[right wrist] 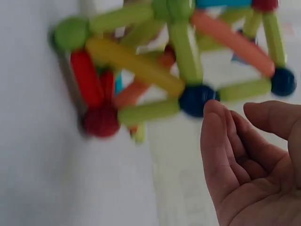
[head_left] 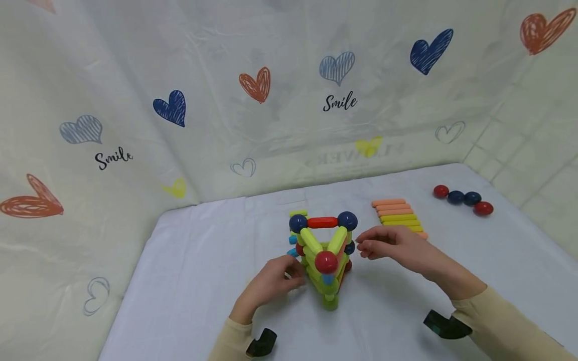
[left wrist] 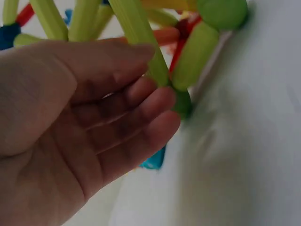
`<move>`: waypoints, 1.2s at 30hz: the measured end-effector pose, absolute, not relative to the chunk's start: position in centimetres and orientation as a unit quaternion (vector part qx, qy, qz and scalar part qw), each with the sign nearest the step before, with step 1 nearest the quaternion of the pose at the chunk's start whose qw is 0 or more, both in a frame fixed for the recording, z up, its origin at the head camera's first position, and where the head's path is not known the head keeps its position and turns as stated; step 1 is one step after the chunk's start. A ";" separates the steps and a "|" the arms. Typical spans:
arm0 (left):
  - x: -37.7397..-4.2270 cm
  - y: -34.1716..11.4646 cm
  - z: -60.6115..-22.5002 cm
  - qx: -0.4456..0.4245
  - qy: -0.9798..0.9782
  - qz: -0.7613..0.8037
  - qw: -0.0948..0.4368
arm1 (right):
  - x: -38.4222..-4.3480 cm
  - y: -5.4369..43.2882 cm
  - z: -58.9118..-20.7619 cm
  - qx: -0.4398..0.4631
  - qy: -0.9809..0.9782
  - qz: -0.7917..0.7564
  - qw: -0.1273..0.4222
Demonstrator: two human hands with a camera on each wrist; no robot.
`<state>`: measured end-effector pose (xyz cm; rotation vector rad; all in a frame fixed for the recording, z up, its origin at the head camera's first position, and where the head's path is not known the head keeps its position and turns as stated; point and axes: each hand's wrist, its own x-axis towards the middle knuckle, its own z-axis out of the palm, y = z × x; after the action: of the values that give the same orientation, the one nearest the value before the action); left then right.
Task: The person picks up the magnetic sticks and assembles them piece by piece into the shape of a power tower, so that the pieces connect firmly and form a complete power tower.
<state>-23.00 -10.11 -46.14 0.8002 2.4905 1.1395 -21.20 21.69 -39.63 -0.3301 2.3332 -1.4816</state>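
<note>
Presumably to steady it, the left hand (head_left: 272, 282) and right hand (head_left: 399, 245) flanked the rod-and-ball frame (head_left: 326, 262) on the white table (head_left: 189, 281). Fingers loosely bent, neither seemed to grip anything, so the frame apparently supported itself.

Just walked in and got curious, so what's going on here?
A person has both bare hands at a structure of coloured rods and balls on a white-covered table. The left hand is by its left side, the right hand by its right; neither appears to grip it. Orange and yellow rods and four balls lie farther right.
</note>
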 end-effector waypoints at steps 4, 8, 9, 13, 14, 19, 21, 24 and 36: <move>-22.1 -9.3 -45.1 0.333 0.843 0.373 0.200 | -22.3 24.2 -41.0 -0.134 0.921 -0.362 0.058; -21.2 -8.3 -44.4 0.357 0.844 0.348 0.197 | -22.6 25.8 -42.5 -0.133 0.977 -0.162 -0.028; -21.0 -8.1 -44.3 0.356 0.850 0.341 0.186 | -22.6 26.1 -42.8 -0.131 0.982 -0.135 -0.029; -20.3 -8.0 -43.3 0.346 0.873 0.320 0.128 | -22.5 27.0 -43.7 -0.126 0.986 -0.103 -0.019; -20.1 -8.1 -43.0 0.348 0.875 0.317 0.111 | -22.5 27.2 -43.8 -0.126 0.987 -0.100 -0.016; -20.3 -9.0 -41.8 0.371 0.867 0.327 0.065 | -22.4 27.8 -44.4 -0.120 0.989 -0.089 -0.013; -20.8 -9.9 -41.7 0.358 0.862 0.354 0.058 | -22.4 27.9 -44.5 -0.118 0.989 -0.088 -0.016; -21.9 -11.3 -42.0 0.303 0.861 0.408 0.033 | -22.5 28.0 -44.7 -0.118 0.989 -0.086 -0.024; -23.0 -8.9 -44.3 0.205 0.815 0.540 -0.046 | -22.8 28.5 -45.1 -0.148 0.986 -0.071 -0.032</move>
<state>-22.99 -8.89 -44.30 0.6628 2.6387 1.7486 -22.78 28.45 -45.06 -0.4754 3.1615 -0.2277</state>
